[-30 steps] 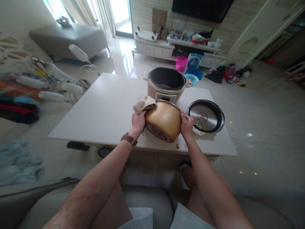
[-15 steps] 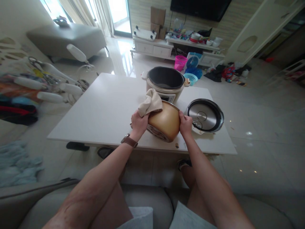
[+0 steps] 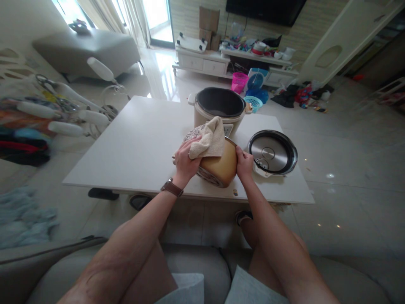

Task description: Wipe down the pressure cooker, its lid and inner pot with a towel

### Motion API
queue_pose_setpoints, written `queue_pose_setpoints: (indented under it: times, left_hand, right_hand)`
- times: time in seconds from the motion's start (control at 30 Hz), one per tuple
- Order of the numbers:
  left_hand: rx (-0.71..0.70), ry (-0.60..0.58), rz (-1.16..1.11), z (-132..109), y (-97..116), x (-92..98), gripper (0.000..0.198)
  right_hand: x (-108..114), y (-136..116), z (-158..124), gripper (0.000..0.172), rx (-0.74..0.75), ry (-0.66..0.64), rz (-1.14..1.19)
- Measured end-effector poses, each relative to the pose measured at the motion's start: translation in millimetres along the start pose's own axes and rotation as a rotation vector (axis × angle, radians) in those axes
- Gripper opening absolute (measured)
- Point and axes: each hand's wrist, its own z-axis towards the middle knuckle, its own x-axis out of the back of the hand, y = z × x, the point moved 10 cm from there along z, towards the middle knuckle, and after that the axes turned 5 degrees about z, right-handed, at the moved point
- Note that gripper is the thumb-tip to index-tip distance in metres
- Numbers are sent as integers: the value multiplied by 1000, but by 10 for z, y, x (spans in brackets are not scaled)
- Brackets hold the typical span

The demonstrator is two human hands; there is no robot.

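A gold-coloured inner pot (image 3: 225, 166) is tipped on its side above the near edge of the white table. My right hand (image 3: 244, 163) grips its rim at the right. My left hand (image 3: 187, 159) is closed on a beige cloth (image 3: 210, 139), which lies against the upper left of the pot's outer wall. Part of the cloth has a brown pattern. Just behind stands the pressure cooker body (image 3: 220, 103), open at the top with a dark inside. To the right, the cooker lid (image 3: 272, 153) rests with its metal underside facing up.
The white table (image 3: 142, 143) spans the middle, with a sofa (image 3: 196, 264) under me. Beyond it are a pink basket (image 3: 239, 82), a light blue basket (image 3: 254, 103) and a cluttered TV cabinet (image 3: 202, 63). A white lamp (image 3: 99, 69) stands at the left.
The cloth has slid to the right and spread over more of the pot's side, with my left hand's fingers more extended over it. My right hand still grips the rim.
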Motion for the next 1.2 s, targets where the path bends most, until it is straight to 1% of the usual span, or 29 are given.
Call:
queue_pose_setpoints:
  times: [0.3,0.53,0.63,0.8,0.9,1.1,1.2]
  left_hand:
    - [1,21,-2,6,-10,9,41]
    - [9,28,18,0,-40,2,40]
    - [22,37,0,-1,-45,7,40]
    - [119,37,-61,-6,-134,-2,42]
    - [192,52,-84,-19,-214,-5,38]
    - [417,107,-127,-80,-470,-25,33]
    - [508,137,-167,-97,-588,-32,30]
  right_hand:
    - [13,-34,-31,69,15,24,-4]
    - [-28,13,-7,71,-19,-24,14]
    - [-17,39,0,72,-33,-17,2]
    - [-7,24,11,74,-17,-16,1]
    - [-9,22,16,74,-25,-23,-3]
    - [-10,-22,6,75,-17,-27,-10]
    - [-7,-26,2,73,-14,-27,-28]
